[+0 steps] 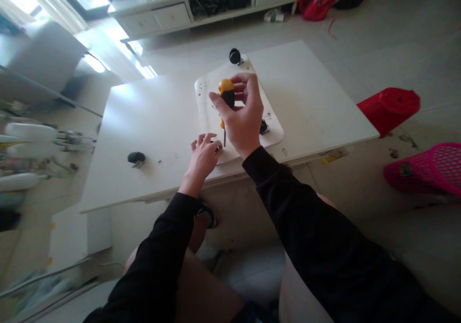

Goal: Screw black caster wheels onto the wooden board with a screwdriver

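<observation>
My right hand (245, 114) is wrapped round the handle of a yellow and black screwdriver (226, 92), held upright with its shaft pointing down at the near left corner of a white board (209, 116). Beside the shaft, my left hand (205, 155) has its fingers bent over a small dark caster (218, 146), mostly hidden beneath them. One black caster (235, 56) stands at the board's far corner. Another caster (264, 127) at the right corner is partly covered by my right hand. A loose caster (136, 157) lies on the table left of my left hand.
The board rests on a white table (306, 87). A red plastic stool or bucket (389, 109) is by the table's right end, with a pink mesh basket (428, 169) nearer me. Behind the table stands a white cabinet (173, 18); red and black bags (317, 1) lie right of it.
</observation>
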Available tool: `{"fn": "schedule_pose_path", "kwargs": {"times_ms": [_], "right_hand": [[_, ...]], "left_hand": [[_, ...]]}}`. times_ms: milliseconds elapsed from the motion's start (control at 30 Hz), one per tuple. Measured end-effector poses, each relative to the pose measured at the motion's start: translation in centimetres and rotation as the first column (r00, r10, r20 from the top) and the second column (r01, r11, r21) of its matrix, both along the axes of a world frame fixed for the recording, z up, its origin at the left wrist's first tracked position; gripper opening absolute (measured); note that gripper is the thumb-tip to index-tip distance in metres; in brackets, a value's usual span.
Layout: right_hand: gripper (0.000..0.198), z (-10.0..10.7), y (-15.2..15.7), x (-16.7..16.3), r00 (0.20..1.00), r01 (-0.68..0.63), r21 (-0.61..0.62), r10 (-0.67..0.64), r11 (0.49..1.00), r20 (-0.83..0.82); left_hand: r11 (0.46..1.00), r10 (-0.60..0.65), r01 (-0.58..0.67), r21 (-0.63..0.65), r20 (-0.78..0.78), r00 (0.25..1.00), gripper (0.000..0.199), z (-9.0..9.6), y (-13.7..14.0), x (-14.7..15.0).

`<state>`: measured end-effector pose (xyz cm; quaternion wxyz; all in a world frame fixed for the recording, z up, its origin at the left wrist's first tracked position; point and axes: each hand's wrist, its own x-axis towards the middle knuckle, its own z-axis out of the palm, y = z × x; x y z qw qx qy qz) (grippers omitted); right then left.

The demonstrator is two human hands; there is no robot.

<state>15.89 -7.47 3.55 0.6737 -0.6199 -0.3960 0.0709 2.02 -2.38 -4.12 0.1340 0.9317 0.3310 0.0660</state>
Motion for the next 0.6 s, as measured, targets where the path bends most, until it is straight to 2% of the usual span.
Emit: {"fn": "schedule_pose_path", "kwargs": {"times_ms": [300, 600], "right_hand": [[0.041, 1.0, -0.7, -0.4, 0.998, 0.054, -0.066, -0.051, 0.996, 0.044], [0.042, 0.1, -0.1, -0.4, 0.999, 0.007, -0.014, -0.007, 1.000, 0.047]], "left_hand": [[1.000, 0.014, -0.015, -0.022, -0.013, 1.000, 0.010, 0.0, -0.1, 0.1], [0.999, -0.003, 0.003, -0.034, -0.007, 1.000, 0.014, -0.1, 0.0, 0.1]]}}
